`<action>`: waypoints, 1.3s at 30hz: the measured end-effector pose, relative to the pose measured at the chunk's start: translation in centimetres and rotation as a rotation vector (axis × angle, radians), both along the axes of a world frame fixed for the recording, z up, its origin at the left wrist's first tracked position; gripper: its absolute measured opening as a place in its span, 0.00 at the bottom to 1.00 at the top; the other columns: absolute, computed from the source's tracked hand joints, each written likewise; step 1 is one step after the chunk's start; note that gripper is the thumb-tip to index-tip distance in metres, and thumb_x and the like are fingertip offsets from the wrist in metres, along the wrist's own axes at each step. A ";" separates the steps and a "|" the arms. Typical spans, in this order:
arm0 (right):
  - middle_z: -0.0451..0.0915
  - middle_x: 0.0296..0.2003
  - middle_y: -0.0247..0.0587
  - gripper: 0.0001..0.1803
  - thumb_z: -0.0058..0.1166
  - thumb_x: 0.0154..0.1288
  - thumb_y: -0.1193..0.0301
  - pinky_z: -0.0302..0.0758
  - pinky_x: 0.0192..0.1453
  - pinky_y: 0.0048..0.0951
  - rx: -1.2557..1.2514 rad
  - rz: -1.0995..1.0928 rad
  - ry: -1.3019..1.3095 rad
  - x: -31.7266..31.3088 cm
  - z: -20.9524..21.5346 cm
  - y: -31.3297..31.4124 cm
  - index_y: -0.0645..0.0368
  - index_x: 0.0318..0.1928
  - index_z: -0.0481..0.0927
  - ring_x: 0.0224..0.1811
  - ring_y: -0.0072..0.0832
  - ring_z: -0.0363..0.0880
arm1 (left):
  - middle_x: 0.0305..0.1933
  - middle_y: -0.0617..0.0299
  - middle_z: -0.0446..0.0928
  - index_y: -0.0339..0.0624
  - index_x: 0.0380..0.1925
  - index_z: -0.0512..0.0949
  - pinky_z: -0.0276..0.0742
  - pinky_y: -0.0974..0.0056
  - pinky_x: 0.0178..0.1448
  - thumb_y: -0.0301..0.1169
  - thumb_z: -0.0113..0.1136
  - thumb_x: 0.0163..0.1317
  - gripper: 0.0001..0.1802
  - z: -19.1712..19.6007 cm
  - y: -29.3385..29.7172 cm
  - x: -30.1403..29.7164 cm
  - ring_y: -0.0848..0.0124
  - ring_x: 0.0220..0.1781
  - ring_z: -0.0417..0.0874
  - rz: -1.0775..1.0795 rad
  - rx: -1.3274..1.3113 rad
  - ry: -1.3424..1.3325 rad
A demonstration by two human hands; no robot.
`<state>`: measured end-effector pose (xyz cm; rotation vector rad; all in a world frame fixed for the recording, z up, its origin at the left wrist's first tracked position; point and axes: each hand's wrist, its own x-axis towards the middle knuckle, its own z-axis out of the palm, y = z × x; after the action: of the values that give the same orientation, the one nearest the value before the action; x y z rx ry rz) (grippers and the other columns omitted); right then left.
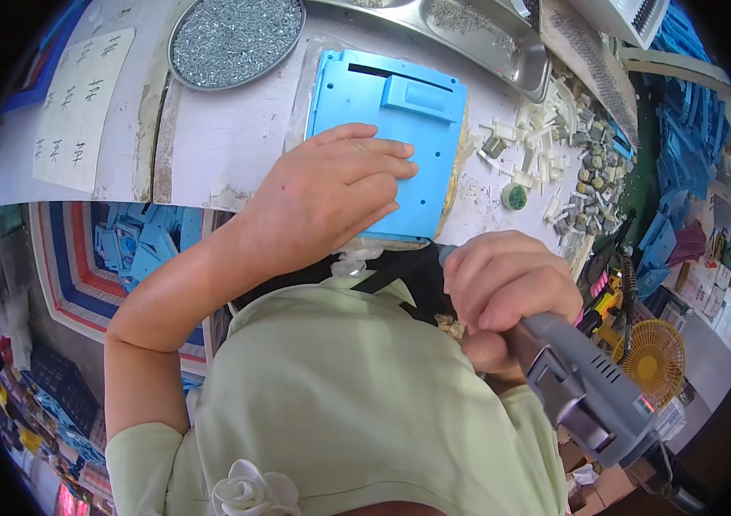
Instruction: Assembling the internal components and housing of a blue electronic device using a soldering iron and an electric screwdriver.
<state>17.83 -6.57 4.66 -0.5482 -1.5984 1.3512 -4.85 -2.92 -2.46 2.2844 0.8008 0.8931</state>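
A flat blue plastic housing [374, 120], with a raised block, a long slot and small round holes, lies on the table before me. My left hand [331, 185] rests on its lower left part, fingers laid across the surface and slightly bent. Wrapped round a grey electric screwdriver [584, 383] is my right hand [507, 288], just below the housing's lower right corner. The screwdriver's body slants down to the right, and its dark tip end points up at the housing's near edge. Whether the tip touches it, I cannot tell.
Behind the housing stand a round tray of screws [236, 43] and a long metal tray [524, 64] with small parts. Loose white and metal pieces [546, 146] spread at right. Below left hangs a striped bag [73, 275] of blue parts. A yellow fan [653, 361] is at right.
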 end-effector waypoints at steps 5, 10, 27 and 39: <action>0.77 0.22 0.36 0.17 0.76 0.55 0.81 0.72 0.24 0.34 0.005 0.037 0.257 0.1 0.0 2.3 0.61 0.37 0.77 0.21 0.33 0.76 | 0.53 0.60 0.86 0.40 0.39 0.82 0.78 0.46 0.68 0.25 0.72 0.59 0.09 0.1 -0.1 0.0 0.61 0.62 0.85 0.003 -0.030 -0.025; 0.76 0.21 0.36 0.16 0.75 0.57 0.80 0.74 0.25 0.34 0.036 -0.011 0.070 -1.4 -0.7 3.2 0.61 0.37 0.76 0.20 0.33 0.76 | 0.54 0.60 0.86 0.42 0.39 0.82 0.79 0.47 0.68 0.25 0.72 0.59 0.10 -0.5 0.0 -0.3 0.60 0.62 0.85 -0.011 -0.028 -0.024; 0.78 0.21 0.37 0.16 0.75 0.59 0.77 0.75 0.27 0.34 -0.024 0.079 0.160 -0.1 -0.8 9.6 0.59 0.35 0.76 0.22 0.31 0.76 | 0.55 0.60 0.85 0.42 0.39 0.81 0.79 0.49 0.67 0.25 0.74 0.55 0.13 -0.7 -0.4 -0.3 0.62 0.63 0.85 -0.012 -0.056 -0.009; 0.75 0.22 0.37 0.17 0.70 0.68 0.67 0.71 0.28 0.33 -0.014 -0.043 0.267 -0.3 0.7 13.0 0.57 0.36 0.72 0.22 0.28 0.70 | 0.57 0.60 0.85 0.44 0.37 0.81 0.79 0.51 0.68 0.25 0.74 0.54 0.12 -0.6 -0.4 0.1 0.62 0.64 0.84 0.011 -0.077 0.004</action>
<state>17.50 6.39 5.39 -0.3898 -1.3546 1.3429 -4.77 -3.31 -3.08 2.2179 0.8360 0.8476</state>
